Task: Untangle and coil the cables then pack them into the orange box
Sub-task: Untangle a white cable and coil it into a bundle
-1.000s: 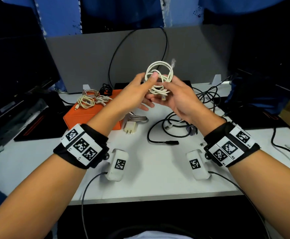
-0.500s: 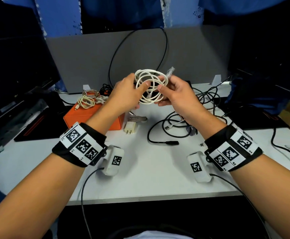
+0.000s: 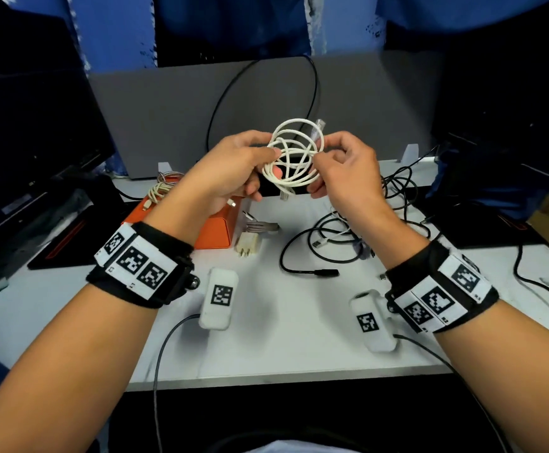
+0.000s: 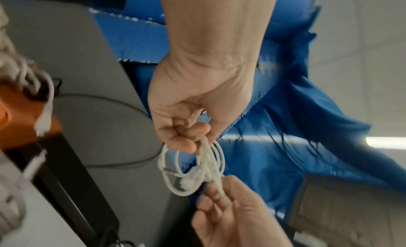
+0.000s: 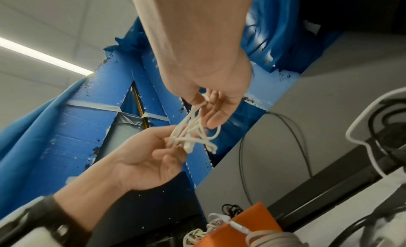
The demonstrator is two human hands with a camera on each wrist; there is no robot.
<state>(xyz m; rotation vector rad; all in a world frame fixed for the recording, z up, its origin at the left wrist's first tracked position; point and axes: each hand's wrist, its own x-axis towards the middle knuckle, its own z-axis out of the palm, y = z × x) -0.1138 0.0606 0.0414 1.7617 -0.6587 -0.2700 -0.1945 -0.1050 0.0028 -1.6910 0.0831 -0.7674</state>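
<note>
Head view: left hand (image 3: 230, 171) and right hand (image 3: 345, 168) fingers pinching white cable (image 3: 294, 158) coil above counter (image 3: 283, 338), near orange box (image 3: 216, 230).

Matt white cable (image 3: 294, 158); smooth orange box (image 3: 216, 228).

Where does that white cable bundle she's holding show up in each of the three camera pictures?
Head: white cable bundle upper centre, between both hands.
Left wrist: lower centre, below the left hand.
Right wrist: centre, under the right hand.
Shared landmark: orange box.
</note>
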